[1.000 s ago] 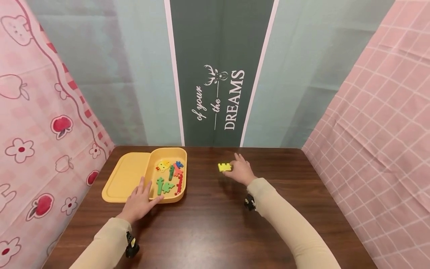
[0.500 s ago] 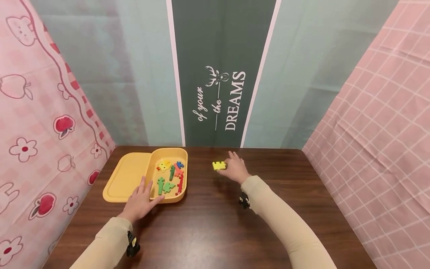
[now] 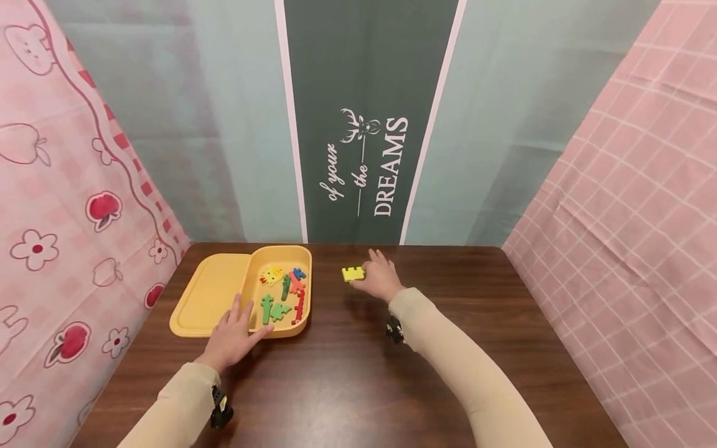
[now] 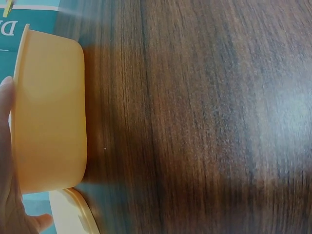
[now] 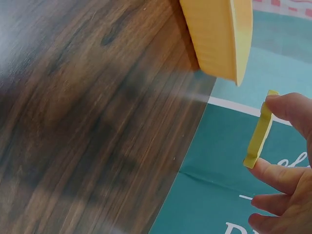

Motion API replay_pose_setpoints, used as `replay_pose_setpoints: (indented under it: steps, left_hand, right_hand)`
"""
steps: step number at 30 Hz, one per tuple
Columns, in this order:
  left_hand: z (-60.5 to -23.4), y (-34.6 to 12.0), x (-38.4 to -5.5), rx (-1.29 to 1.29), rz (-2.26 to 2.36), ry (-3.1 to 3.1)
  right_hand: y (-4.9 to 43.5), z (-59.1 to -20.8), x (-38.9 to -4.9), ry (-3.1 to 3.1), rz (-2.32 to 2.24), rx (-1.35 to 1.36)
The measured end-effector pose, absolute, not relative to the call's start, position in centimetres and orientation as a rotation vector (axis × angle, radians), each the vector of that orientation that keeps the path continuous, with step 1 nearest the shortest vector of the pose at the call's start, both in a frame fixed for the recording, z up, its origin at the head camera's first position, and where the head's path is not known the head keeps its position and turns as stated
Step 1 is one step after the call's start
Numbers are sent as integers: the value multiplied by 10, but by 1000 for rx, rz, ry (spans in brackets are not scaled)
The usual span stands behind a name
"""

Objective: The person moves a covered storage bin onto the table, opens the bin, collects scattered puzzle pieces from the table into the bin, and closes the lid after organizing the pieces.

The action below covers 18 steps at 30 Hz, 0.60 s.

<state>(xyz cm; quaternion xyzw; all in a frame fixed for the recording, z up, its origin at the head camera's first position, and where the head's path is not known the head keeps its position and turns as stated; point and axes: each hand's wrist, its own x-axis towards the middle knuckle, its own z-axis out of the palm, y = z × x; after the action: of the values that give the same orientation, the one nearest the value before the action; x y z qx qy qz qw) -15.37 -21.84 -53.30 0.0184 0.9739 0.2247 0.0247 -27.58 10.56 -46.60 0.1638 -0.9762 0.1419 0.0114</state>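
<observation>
My right hand (image 3: 381, 278) pinches a small yellow notched piece, like a puzzle piece (image 3: 352, 274), between thumb and finger above the table's far side. In the right wrist view this yellow piece (image 5: 260, 134) is seen edge-on, gripped at its two ends. My left hand (image 3: 231, 336) lies at the near left corner of a yellow plastic box (image 3: 287, 333), fingers spread along its rim. Inside the box are several coloured pieces: a yellow animal-faced one (image 3: 272, 275), green ones (image 3: 267, 309), a red one (image 3: 299, 307), a salmon one (image 3: 297, 284) and a blue one (image 3: 299, 274).
A flat yellow lid (image 3: 210, 292) lies left of the box, against its side. The dark wooden table (image 3: 347, 373) ends at a green cloth backdrop (image 3: 370, 62). Pink patterned cloth (image 3: 627, 205) hangs on both sides.
My right hand has moved left toward the box, carrying the yellow piece with it. The left hand and the box have stayed in place.
</observation>
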Motion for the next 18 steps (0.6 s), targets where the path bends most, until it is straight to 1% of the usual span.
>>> replay_pose_setpoints:
  steps: [7, 18]
  left_hand:
    - [-530, -219, -158, 64, 681, 3015]
    - [-530, -219, -155, 57, 688, 2993]
  right_hand:
    - [100, -459, -276, -3046, 434, 520]
    - [84, -459, -277, -3016, 441, 546]
